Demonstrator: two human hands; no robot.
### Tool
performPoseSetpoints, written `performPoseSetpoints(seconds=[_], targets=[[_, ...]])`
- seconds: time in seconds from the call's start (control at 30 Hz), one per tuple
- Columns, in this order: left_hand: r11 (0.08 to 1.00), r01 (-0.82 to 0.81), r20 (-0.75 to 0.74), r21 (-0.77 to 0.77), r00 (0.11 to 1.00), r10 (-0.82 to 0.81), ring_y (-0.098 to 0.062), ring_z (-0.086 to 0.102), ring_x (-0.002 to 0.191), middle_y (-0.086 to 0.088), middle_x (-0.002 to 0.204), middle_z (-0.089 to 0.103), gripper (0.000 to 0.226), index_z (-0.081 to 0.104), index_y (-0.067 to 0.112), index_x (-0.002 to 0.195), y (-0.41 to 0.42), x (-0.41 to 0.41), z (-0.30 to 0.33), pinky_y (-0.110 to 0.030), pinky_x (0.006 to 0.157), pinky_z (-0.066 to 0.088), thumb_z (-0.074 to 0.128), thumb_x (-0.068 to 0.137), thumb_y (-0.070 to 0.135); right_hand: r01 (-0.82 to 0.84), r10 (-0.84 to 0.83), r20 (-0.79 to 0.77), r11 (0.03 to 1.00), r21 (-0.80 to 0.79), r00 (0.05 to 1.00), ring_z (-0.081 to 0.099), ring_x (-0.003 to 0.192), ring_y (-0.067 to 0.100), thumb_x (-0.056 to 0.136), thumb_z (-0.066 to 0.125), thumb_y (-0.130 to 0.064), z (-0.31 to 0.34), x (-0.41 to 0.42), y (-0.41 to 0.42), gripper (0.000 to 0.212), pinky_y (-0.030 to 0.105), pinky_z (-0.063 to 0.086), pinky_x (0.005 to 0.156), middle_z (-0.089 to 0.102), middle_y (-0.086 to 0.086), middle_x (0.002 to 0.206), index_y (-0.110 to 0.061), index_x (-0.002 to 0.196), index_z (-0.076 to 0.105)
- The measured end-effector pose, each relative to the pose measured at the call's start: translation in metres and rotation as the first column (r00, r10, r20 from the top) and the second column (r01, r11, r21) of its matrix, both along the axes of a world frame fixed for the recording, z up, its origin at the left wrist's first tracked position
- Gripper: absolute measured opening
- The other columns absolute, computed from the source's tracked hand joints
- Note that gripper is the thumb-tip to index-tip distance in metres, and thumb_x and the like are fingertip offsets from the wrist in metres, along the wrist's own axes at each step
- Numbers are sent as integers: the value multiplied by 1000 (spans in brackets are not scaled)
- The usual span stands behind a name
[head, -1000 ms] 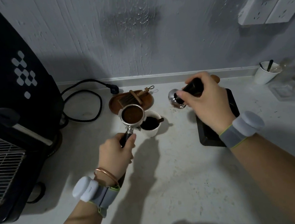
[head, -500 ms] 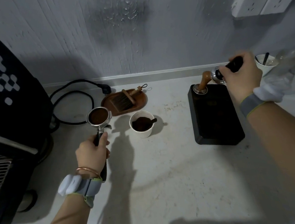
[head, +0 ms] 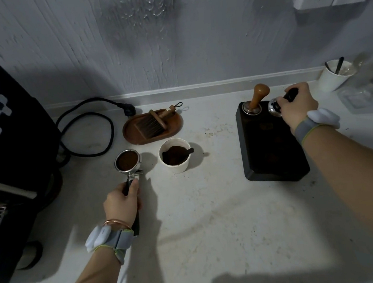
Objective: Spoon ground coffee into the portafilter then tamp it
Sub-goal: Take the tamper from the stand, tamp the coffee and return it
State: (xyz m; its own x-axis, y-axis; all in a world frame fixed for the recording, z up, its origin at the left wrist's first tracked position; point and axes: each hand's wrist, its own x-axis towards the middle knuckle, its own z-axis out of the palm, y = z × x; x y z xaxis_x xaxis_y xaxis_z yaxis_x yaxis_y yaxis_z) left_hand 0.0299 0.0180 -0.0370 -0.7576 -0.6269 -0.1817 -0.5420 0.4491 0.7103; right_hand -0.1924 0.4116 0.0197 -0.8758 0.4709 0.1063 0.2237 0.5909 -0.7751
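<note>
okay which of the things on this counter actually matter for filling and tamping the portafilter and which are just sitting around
Part of the job:
portafilter, held by the left hand
paper cup of ground coffee with its spoon
black-handled tamper in the right hand
black tamping mat

Just lying about:
wooden-handled tamper
brush tray
power cord
second paper cup

The steel portafilter with a black handle [head: 128, 163] sits level, its round basket filled with dark brown grounds. Just right of it stands the white paper cup of ground coffee [head: 175, 158], a small dark spoon [head: 189, 151] leaning inside. The black-handled metal tamper [head: 278, 106] (tilted sideways) rests on the black mat's far right corner.
</note>
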Motion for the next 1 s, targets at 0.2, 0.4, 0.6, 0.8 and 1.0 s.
performPoseSetpoints(seconds=[0.2, 0.4, 0.6, 0.8, 1.0], targets=[[1000, 5, 7, -28, 1000, -5, -17, 63, 56, 0, 47, 65, 42, 64, 18, 66, 2, -5, -8, -27, 55, 41, 54, 94, 47, -15, 15, 75, 1000, 2, 997, 52, 79, 27, 88, 63, -34, -7, -14, 0, 27, 31, 45, 72, 55, 4, 94, -27, 111, 51], [997, 42, 3, -69, 999, -42, -18, 59, 56, 4, 49, 63, 38, 63, 19, 70, 6, -6, -13, -25, 52, 37, 52, 96, 44, -20, 13, 115, 998, 65, 993, 49, 74, 26, 89, 62, -33, -13, -23, -1, 26, 30, 41, 68, 53, 5, 90, -25, 111, 50], [989, 90, 13, -120, 996, -89, -30, 62, 70, -3, 64, 67, 35, 67, 14, 94, 7, -7, -16, -29, 64, 38, 50, 97, 45, -76, 59, 140, 990, 121, 988, 49, 74, 28, 90, 60, -34, -14, -31, -4, 29, 31, 41, 69, 53, 6, 90, -28, 115, 48], [984, 90, 21, -156, 996, -87, -34, 66, 79, -10, 75, 71, 39, 67, 13, 105, 8, -7, -17, -30, 65, 39, 49, 97, 46, -154, 119, 199, 973, 173, 973, 51, 72, 32, 91, 57, -34, -15, -31, 1, 38, 36, 44, 67, 61, 15, 98, -33, 124, 38], [983, 109, 61, -147, 993, -101, -34, 65, 81, -13, 87, 72, 44, 67, 14, 112, 6, -7, -15, -31, 67, 43, 50, 95, 51, -232, 191, 213, 954, 188, 958, 50, 71, 31, 94, 56, -25, -11, -17, 11, 56, 34, 42, 69, 62, 23, 112, -37, 140, 27]])
